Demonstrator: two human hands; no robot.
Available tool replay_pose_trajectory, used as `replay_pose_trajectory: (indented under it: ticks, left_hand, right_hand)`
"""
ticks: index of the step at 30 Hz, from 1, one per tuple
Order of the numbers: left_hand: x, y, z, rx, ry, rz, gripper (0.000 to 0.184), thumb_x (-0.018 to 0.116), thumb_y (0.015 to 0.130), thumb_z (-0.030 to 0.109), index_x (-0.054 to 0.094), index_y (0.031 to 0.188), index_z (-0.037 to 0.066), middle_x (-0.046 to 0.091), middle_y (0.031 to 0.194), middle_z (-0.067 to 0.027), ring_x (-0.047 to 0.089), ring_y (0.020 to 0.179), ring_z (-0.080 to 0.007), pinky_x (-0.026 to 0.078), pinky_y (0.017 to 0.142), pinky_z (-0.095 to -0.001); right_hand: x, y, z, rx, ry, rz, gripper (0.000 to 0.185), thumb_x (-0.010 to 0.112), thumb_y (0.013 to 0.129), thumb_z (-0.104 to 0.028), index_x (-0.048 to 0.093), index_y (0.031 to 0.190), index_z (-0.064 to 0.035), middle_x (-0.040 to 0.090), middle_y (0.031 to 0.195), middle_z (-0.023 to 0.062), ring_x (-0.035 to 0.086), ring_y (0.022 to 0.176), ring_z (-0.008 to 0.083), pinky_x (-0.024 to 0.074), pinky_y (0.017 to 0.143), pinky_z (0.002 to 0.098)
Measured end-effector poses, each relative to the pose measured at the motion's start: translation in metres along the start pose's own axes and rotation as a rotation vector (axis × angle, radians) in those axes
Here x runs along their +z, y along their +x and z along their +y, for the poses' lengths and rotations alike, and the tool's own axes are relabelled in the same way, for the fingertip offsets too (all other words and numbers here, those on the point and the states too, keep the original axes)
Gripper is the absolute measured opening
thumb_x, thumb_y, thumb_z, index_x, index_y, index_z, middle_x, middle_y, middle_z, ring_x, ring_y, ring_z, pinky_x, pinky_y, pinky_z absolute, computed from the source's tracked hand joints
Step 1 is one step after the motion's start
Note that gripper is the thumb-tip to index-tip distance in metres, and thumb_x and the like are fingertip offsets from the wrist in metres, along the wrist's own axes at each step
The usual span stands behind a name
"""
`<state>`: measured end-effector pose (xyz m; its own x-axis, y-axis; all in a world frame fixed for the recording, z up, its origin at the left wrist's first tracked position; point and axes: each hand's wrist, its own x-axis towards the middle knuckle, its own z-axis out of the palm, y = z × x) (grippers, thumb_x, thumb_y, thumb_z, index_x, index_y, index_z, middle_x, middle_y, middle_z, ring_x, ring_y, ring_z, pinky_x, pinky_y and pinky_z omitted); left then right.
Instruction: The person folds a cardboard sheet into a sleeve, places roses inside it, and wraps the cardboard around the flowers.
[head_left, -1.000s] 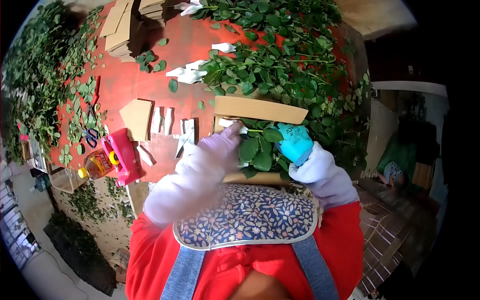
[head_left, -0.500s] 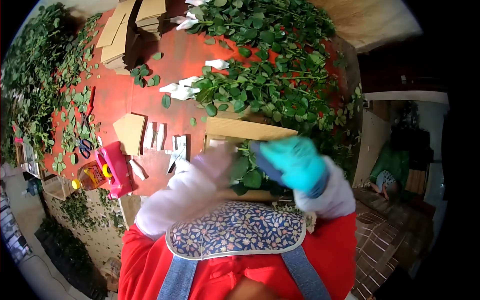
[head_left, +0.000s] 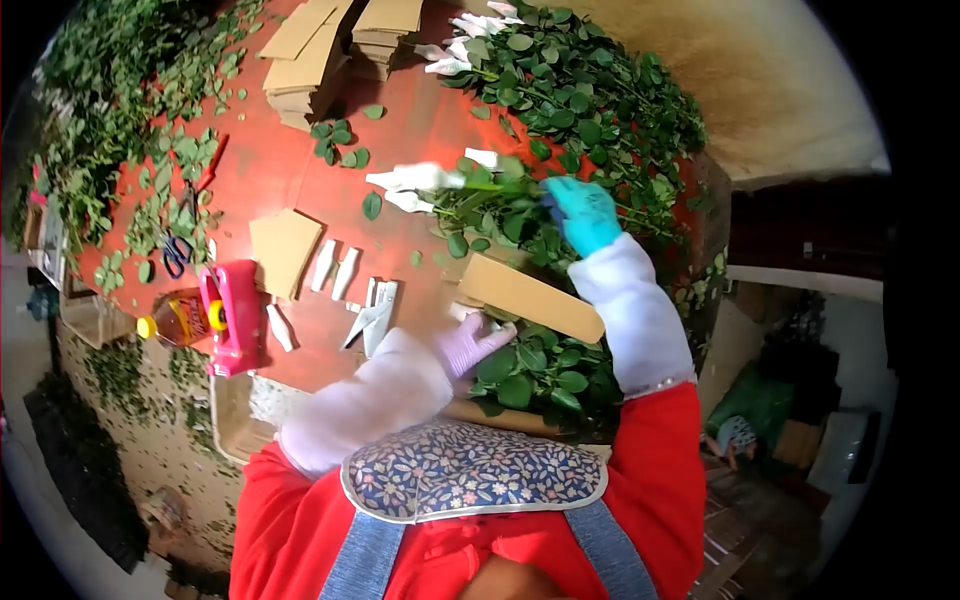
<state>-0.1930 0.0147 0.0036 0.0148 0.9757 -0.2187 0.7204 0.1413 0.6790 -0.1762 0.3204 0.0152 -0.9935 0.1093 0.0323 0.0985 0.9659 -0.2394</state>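
Tabletop, stem in right hand

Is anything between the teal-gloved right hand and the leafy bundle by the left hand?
Yes: a cardboard strip lies slantwise along the bundle's far side, between it and the right hand. The hand would probably have to pass over it. Nothing visible separates the left hand from the bundle.

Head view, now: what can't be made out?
Head view throughout:
Right hand: whether it grips anything, blurred by motion.
Left hand: anything directly beneath, covered by the hand itself.
Yellow-capped bottle: label wording, too small to read.
Cardboard stacks: far ends, cut off by top edge.
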Motion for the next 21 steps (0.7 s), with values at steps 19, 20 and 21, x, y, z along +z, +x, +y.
replay_pose_trajectory:
  ticks: [19, 20, 21]
  left_hand:
    - [0.033, 0.004, -0.016, -0.112, 0.207, 0.013, 0.09, 0.075, 0.059, 0.036, 0.039, 0.139, 0.014, 0.044, 0.12, -0.0138, 0.064, 0.077, -0.0312, 0.054, 0.06, -0.0403]
    - [0.032, 0.004, -0.015, -0.108, 0.229, -0.005, 0.092, 0.076, 0.059, 0.038, 0.038, 0.139, 0.014, 0.044, 0.121, -0.0139, 0.064, 0.079, -0.0313, 0.054, 0.061, -0.0404]
    - [0.032, 0.004, -0.014, -0.103, 0.25, -0.023, 0.093, 0.077, 0.059, 0.039, 0.037, 0.139, 0.014, 0.043, 0.121, -0.0139, 0.063, 0.081, -0.0315, 0.055, 0.063, -0.0405]
  right_hand:
    - [-0.105, -0.151, -0.132, 0.012, -0.11, 0.124, 0.041, 0.07, 0.077, -0.014, 0.059, 0.116, -0.0038, 0.064, 0.09, 0.0083, 0.06, 0.069, 0.0268, 0.0469, 0.061, 0.0383]
    - [-0.094, -0.149, -0.14, -0.003, -0.045, 0.118, 0.041, 0.069, 0.078, -0.015, 0.059, 0.116, -0.0036, 0.064, 0.089, 0.0088, 0.061, 0.069, 0.027, 0.0474, 0.061, 0.0381]
    - [-0.079, -0.148, -0.142, -0.021, 0.014, 0.116, 0.041, 0.068, 0.079, -0.016, 0.058, 0.117, -0.0035, 0.064, 0.089, 0.0093, 0.061, 0.07, 0.0273, 0.0478, 0.061, 0.0379]
